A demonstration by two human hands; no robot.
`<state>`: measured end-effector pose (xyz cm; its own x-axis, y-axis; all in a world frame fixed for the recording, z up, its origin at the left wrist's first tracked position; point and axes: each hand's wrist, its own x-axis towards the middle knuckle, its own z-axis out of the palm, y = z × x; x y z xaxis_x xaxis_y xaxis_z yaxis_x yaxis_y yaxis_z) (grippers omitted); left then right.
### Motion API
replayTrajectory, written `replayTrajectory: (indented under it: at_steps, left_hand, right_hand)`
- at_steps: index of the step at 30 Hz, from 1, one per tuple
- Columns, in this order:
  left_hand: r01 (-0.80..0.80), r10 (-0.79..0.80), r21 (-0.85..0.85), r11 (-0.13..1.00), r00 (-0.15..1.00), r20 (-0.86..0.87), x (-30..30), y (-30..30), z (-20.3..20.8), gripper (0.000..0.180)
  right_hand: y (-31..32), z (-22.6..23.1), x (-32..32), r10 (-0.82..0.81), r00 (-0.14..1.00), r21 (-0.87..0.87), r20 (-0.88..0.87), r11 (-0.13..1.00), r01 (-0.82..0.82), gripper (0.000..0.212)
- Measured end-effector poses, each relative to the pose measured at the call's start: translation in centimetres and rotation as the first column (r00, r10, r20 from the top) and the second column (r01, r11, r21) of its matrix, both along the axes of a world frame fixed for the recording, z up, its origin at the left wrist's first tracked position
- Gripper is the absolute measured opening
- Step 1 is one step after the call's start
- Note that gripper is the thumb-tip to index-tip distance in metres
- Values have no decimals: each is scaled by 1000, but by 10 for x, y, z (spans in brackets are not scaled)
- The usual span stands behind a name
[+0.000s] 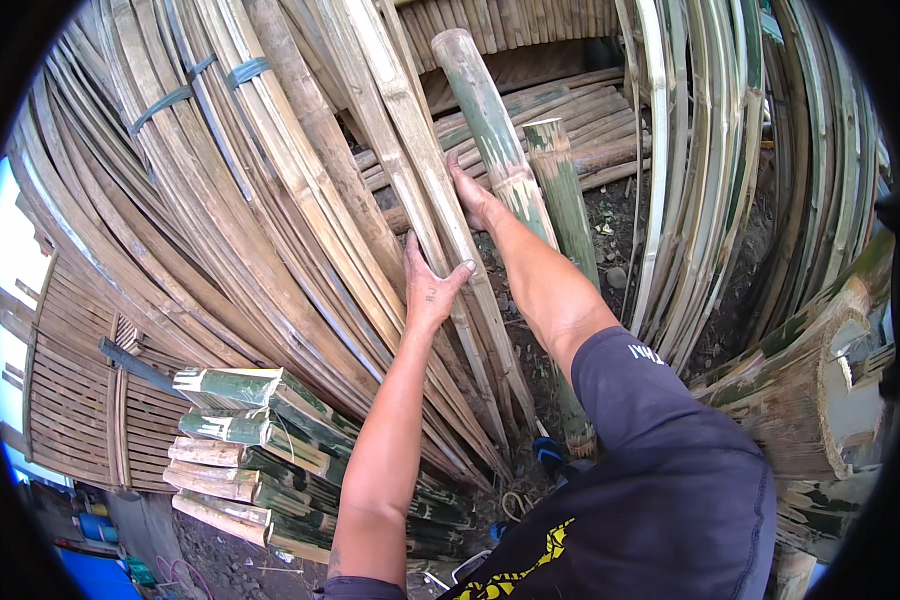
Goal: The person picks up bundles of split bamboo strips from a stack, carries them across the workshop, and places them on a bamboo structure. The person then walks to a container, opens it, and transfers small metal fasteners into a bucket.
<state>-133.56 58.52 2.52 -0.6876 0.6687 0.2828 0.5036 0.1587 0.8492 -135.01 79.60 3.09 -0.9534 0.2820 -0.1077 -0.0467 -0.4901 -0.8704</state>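
Note:
Long split bamboo slats [400,110] stand upright and lean in front of me, with both my hands on them. My left hand [432,288] clasps them from the near side, thumb stretched over to the right edge and fingers around the left, partly hidden. Higher up, my right hand [473,200] presses around their right side; some of its fingers are hidden behind the slats. Just right of that hand stands a thick green bamboo pole [490,125], beside a shorter dark green pole [562,185].
Tall slat bundles tied with blue strips [248,72] lean at left. A pile of cut green bamboo pieces [232,428] lies lower left, near a slatted bamboo panel [75,385]. More slats [695,170] stand at right, above large bamboo pieces [785,410]. Horizontal poles [595,130] lie behind.

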Motion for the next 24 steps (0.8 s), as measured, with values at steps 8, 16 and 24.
replayTrajectory:
  at_steps: [8,16,24]
  left_hand:
    - [-180,174,93,979,982,70,35,9,5,139]
    - [319,-358,235,918,922,147,61,-14,20,137]
    - [304,-322,147,941,939,123,74,-35,-4,137]
  right_hand:
    - [-60,-12,51,-81,952,57,-294,993,102,106]
    - [-84,-13,166,-238,881,177,-408,926,332,116]
    - [-96,6,201,-99,959,369,-265,909,195,117]
